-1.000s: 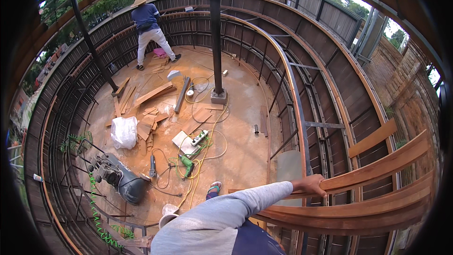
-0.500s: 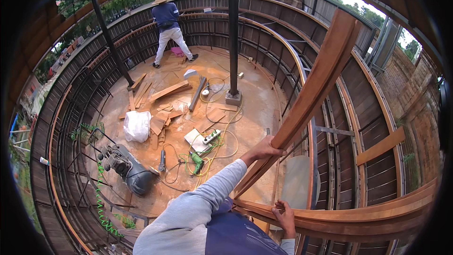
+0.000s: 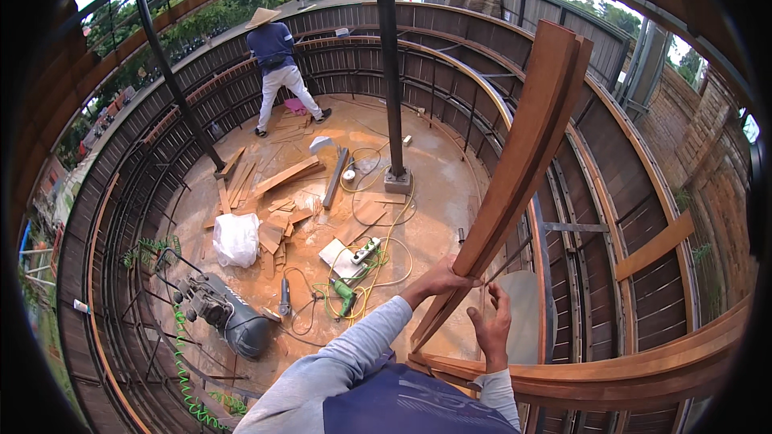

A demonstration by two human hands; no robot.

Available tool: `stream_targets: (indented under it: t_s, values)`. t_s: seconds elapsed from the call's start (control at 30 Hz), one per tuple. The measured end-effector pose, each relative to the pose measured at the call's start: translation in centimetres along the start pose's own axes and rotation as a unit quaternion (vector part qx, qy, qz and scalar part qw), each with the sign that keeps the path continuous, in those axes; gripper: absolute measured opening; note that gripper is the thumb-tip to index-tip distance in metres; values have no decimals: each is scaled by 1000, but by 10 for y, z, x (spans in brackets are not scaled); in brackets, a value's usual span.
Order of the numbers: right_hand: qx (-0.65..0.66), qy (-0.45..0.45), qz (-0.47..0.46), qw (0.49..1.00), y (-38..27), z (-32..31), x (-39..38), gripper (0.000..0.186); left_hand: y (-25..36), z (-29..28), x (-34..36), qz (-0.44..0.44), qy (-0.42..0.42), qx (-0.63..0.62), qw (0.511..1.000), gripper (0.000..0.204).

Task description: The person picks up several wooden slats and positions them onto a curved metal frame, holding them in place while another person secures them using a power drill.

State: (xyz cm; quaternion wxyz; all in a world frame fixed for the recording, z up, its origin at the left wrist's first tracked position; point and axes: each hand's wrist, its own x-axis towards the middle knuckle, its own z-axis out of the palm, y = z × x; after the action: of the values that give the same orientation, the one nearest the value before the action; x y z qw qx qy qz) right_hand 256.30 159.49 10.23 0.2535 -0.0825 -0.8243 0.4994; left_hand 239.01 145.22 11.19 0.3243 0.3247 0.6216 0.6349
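My left hand [image 3: 445, 280] is wrapped round the lower part of a long curved wooden plank [image 3: 527, 141]. The plank looks layered and stands tilted, its top leaning away to the right. Just right of that grip, my right hand [image 3: 492, 329] is raised with its fingers apart and slightly bent, holding nothing. It is close to the plank, but whether a fingertip touches it I cannot tell. Below the right hand, a stack of curved wooden boards [image 3: 635, 376] runs off to the right. The plank's lower end comes down near the left end of this stack.
A round floor holds wood offcuts [image 3: 277, 229], a white plastic bag [image 3: 236, 239], an air compressor [image 3: 229, 313], a green power drill [image 3: 343, 297], an angle grinder [image 3: 285, 297] and a power strip [image 3: 366, 251] with cables. A dark post [image 3: 390, 72] stands mid-floor. A person [image 3: 276, 64] in a conical hat is farther back.
My right hand has lifted off the stacked boards and come up beside the upright plank. My left hand keeps its hold. The plank stands a little steeper.
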Motion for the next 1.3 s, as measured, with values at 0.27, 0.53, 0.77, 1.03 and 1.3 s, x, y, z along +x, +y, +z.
stream_targets:
  t_s: [0.27,0.53,0.77,1.03,1.3]
  values:
    - [-175,383,-36,906,-31,-172,-83,64,9,30,36,11,-138,-40,990,54]
    - [-278,521,-20,807,-44,-254,-166,60,-15,214,97,19,-341,-55,938,80]
    - [-373,521,109,760,-61,-230,-256,63,-50,345,97,44,-326,54,943,90]
    - [-192,623,175,738,-45,-226,-352,64,-18,367,102,120,-409,55,903,120]
    - [-218,584,88,777,-4,-254,-231,110,43,429,101,89,-454,7,887,100]
